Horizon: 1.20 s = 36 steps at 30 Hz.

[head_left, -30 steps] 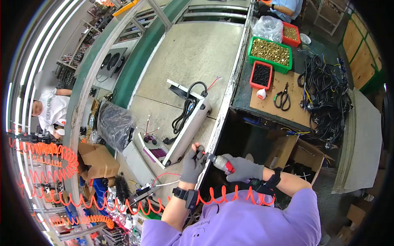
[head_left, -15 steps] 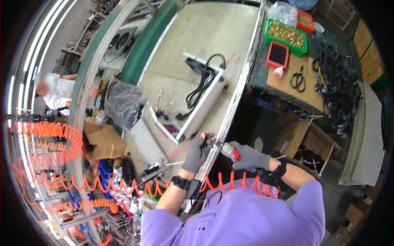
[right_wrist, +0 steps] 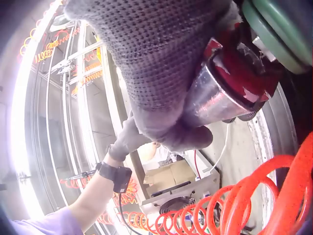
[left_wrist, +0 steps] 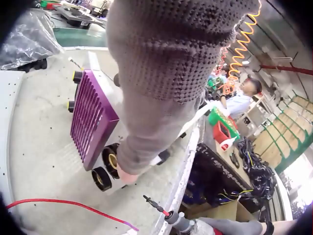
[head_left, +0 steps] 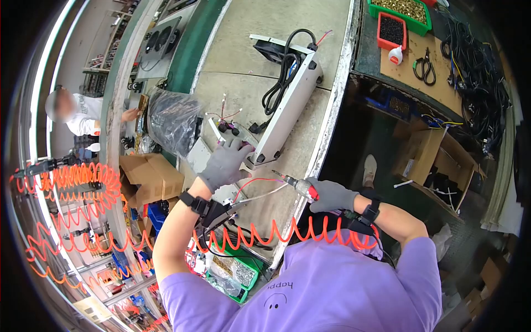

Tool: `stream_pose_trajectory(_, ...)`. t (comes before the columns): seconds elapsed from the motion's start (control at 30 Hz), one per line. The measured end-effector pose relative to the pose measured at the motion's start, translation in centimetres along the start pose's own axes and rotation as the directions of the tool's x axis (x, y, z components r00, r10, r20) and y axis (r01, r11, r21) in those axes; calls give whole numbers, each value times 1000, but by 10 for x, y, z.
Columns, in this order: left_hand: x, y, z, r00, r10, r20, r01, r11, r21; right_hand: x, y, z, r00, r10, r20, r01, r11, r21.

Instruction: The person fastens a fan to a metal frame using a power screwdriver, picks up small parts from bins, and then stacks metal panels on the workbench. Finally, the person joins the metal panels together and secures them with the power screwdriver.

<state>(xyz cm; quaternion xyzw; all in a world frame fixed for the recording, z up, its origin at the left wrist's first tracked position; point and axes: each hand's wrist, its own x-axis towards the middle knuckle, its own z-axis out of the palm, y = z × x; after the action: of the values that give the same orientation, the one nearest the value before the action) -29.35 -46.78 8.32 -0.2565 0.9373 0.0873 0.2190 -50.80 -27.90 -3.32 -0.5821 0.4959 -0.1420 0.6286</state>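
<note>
As the far thin red wires look unconnected, work seems unfinished; the gloved left hand spreads fingers by a purple slotted panel, the gloved right hand grips a silver-and-red screwdriver.

Your silver-and-red power screwdriver is pointing its bit up-left, right of the head frame's centre; your white housing, with purple slatted grille, is resting diagonally above.

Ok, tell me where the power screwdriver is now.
In the head view, the power screwdriver is just right of centre, held in the right grip, its tip over the table near the lower end of the pale housing.
</note>
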Motion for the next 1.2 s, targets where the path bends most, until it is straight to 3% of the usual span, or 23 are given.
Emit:
stream_pose_trajectory(0.13, 23, -12, 19, 994, 85, 68, -94, 986, 141, 21, 11, 14, 999, 18, -27, -18, 1000, -13)
stream_pose_trajectory(0.23, 35, -20, 35, 977, 112, 179, -125, 990, 63, 31, 13, 21, 999, 36, -41, -37, 999, -30)
stream_pose_trajectory(0.37, 36, -18, 39, 978, 152, 140, -156, 988, 18, 34, 9, 22, 998, 35, -48, -36, 999, -16)
stream_pose_trajectory(0.43, 36, -17, 37, 974, 113, 195, -110, 994, -28, 35, 11, 23, 997, 29, -65, -29, 1000, 2)
stream_pose_trajectory(0.53, 35, -23, 45, 980, 171, 106, -167, 985, -41, 32, 8, 23, 996, 22, -81, -20, 1000, 19)
stream_pose_trajectory(1.07, 33, -20, 48, 986, 157, 52, -151, 984, -98, 36, 5, 19, 996, -12, -90, 18, 998, 63)
stream_pose_trajectory(1.13, 35, -19, 43, 983, 140, 116, -130, 987, -90, 39, 2, 13, 997, 24, -75, -27, 998, -48)
stream_pose_trajectory(1.2, 36, -20, 45, 985, 160, 61, -153, 982, -109, 39, 1, 8, 997, 37, -67, -42, 997, -69)
